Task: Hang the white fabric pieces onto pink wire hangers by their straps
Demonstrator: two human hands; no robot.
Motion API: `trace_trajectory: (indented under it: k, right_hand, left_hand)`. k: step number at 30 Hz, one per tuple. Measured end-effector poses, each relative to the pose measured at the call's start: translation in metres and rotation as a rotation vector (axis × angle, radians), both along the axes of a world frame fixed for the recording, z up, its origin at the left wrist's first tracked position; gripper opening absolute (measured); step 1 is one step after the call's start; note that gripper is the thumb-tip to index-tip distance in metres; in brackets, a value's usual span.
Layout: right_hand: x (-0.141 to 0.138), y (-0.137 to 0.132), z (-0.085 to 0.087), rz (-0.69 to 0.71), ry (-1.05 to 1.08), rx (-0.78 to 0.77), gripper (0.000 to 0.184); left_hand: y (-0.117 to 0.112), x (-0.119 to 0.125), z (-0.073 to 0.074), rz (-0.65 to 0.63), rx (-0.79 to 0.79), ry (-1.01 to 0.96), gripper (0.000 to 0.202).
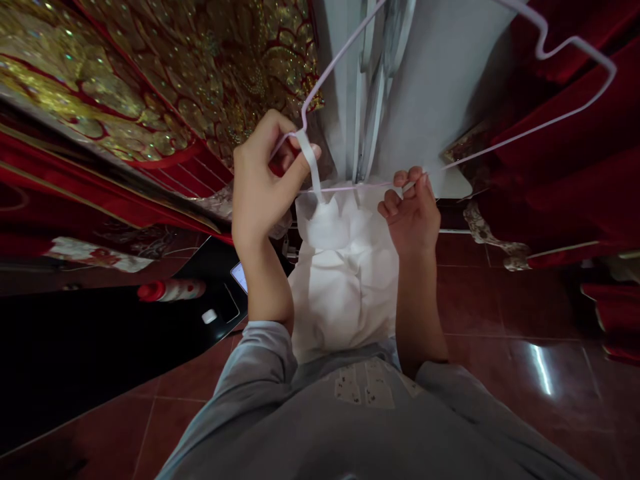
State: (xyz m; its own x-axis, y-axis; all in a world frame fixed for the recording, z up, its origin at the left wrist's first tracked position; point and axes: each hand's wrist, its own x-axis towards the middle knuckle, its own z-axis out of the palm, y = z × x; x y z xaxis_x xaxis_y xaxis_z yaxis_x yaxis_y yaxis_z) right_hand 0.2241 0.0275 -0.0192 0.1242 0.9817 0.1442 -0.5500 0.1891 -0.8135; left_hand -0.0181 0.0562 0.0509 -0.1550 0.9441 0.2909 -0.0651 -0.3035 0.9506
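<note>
A pale pink wire clothes hanger [327, 67] spans the space in front of me. My left hand [263, 180] is closed around its left corner, thumb beside a white strap [309, 157] looped over the wire. That strap runs down to a white garment [335, 293], which hangs below the hanger between my forearms. On the other side, my right hand [415, 217] pinches the hanger's bottom bar between thumb and fingers. Whether a second strap sits under those fingertips I cannot make out. The hanger's right corner is bare wire.
Gold-sequined red garments [215, 67] crowd the left, and red cloth [565, 173] hangs at the right. A black table [100, 347] at left bears a red-capped bottle [175, 290], a small white case [209, 317] and a phone [240, 275]. Grey panels [440, 87] stand ahead.
</note>
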Motion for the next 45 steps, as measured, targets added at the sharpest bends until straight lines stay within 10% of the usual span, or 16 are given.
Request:
trace_trajectory:
  k: [8, 13, 21, 33, 45]
  right_hand:
    - [-0.007, -0.004, 0.002, -0.002, 0.036, -0.016, 0.035]
    - [-0.015, -0.006, 0.003, 0.000, 0.059, -0.016, 0.036]
    - [-0.016, -0.009, 0.007, -0.116, -0.011, -0.067, 0.033]
    - [0.078, -0.012, 0.019, -0.904, -0.437, 0.001, 0.030]
    - [0.111, 0.021, 0.066, -0.725, -0.434, 0.008, 0.033]
  left_hand:
    - [-0.006, 0.011, -0.024, 0.100, 0.126, -0.174, 0.017]
    - [-0.025, 0.044, -0.051, 0.111, -0.106, -0.621, 0.018]
    - [-0.035, 0.086, -0.062, 0.104, 0.054, -0.448, 0.030]
    - [-0.024, 0.071, -0.065, 0.150, 0.126, -0.342, 0.040]
    - [-0.016, 0.062, -0.064, 0.189, 0.156, -0.327, 0.036]
